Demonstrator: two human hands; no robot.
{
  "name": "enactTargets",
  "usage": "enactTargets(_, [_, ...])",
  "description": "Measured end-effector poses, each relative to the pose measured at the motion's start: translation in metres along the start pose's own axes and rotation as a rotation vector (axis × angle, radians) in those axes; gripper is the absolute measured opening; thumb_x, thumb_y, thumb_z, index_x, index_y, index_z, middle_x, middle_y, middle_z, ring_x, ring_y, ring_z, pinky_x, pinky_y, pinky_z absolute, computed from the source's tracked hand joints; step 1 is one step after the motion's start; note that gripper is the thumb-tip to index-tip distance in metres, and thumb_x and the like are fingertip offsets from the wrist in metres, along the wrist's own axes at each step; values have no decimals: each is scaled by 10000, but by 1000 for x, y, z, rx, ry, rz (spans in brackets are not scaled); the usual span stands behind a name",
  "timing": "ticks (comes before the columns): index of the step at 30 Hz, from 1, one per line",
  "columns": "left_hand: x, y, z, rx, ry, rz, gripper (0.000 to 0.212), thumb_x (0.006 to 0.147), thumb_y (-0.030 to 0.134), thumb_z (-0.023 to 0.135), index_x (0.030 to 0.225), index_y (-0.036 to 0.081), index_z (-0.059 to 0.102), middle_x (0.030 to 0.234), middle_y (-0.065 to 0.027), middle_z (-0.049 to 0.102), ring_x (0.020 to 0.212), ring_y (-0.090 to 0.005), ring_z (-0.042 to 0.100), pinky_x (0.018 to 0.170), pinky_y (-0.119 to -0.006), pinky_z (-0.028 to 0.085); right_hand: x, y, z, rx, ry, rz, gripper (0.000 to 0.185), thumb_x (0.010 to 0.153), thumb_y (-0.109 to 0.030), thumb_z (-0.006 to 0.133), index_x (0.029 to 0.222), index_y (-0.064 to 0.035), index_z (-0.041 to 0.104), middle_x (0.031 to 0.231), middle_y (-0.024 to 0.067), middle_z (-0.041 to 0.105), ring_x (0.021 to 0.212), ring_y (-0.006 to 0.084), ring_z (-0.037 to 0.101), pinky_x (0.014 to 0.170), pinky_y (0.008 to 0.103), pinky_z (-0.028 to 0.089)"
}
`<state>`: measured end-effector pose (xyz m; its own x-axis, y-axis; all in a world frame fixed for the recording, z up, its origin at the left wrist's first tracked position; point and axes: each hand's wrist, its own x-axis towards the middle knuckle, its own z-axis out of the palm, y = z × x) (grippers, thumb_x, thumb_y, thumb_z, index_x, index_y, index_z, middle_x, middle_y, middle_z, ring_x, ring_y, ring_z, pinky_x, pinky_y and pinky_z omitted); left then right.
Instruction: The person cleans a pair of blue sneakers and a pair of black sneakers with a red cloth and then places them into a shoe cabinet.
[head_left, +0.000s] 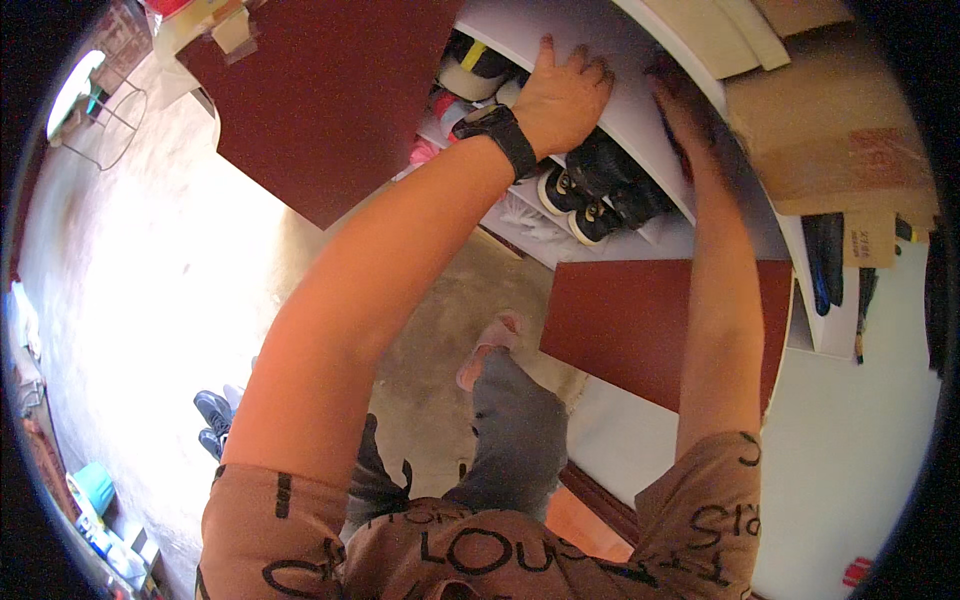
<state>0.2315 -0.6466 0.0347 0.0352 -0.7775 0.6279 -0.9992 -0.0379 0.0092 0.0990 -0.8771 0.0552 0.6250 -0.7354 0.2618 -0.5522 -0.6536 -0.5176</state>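
Note:
A shoe cabinet with white shelves (637, 97) stands before me, its two dark red doors (322, 97) swung apart. My left hand (566, 101), with a black watch (491, 131) on the wrist, rests on a white shelf board with its fingers spread and nothing in them. Farther right, my right hand (679, 105) reaches into the shaded upper compartment beside something dark; it is blurred, and whether it holds that thing is unclear. Below the board stand black shoes with pale soles (585, 202), other dark shoes (615, 169) and a black shoe with a yellow stripe (476, 60).
Cardboard boxes (825, 142) sit on the cabinet's top at the right. The right-hand red door (615, 322) juts out below my right forearm. Clear plastic bags (529, 217) lie on the lowest shelf. Dark sneakers (214, 420) and a blue bucket (94, 487) are on the floor at left.

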Motion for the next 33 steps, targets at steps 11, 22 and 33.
enactTargets(11, [10, 2, 3, 9, -43, -45, 542, 779, 136, 563, 1300, 59, 433, 1276, -134, 476, 1230, -307, 409, 988, -624, 251, -158, -86, -42, -498, -15, -371, 585, 830, -468, 568, 1295, -123, 489, 1349, 178, 421, 1195, 370, 428, 1022, 419, 317])
enactTargets(22, [4, 11, -10, 8, -40, -16, 528, 749, 97, 576, 1264, 59, 466, 1244, -148, 495, 1221, -308, 413, 984, -613, 271, 22, -12, -9, -207, 75, -258, 620, 808, -463, 610, 1271, -73, 479, 1294, 158, 483, 1205, 327, 432, 1015, 407, 311])
enactTargets(33, [7, -2, 0, 122, 40, -26, 451, 773, 175, 556, 1183, -11, 519, 1215, -187, 509, 1192, -311, 422, 1015, -565, 243, -117, -91, -24, -381, -49, -209, 606, 828, -449, 559, 1317, -107, 452, 1372, 166, 408, 1265, 341, 378, 1053, 414, 287])
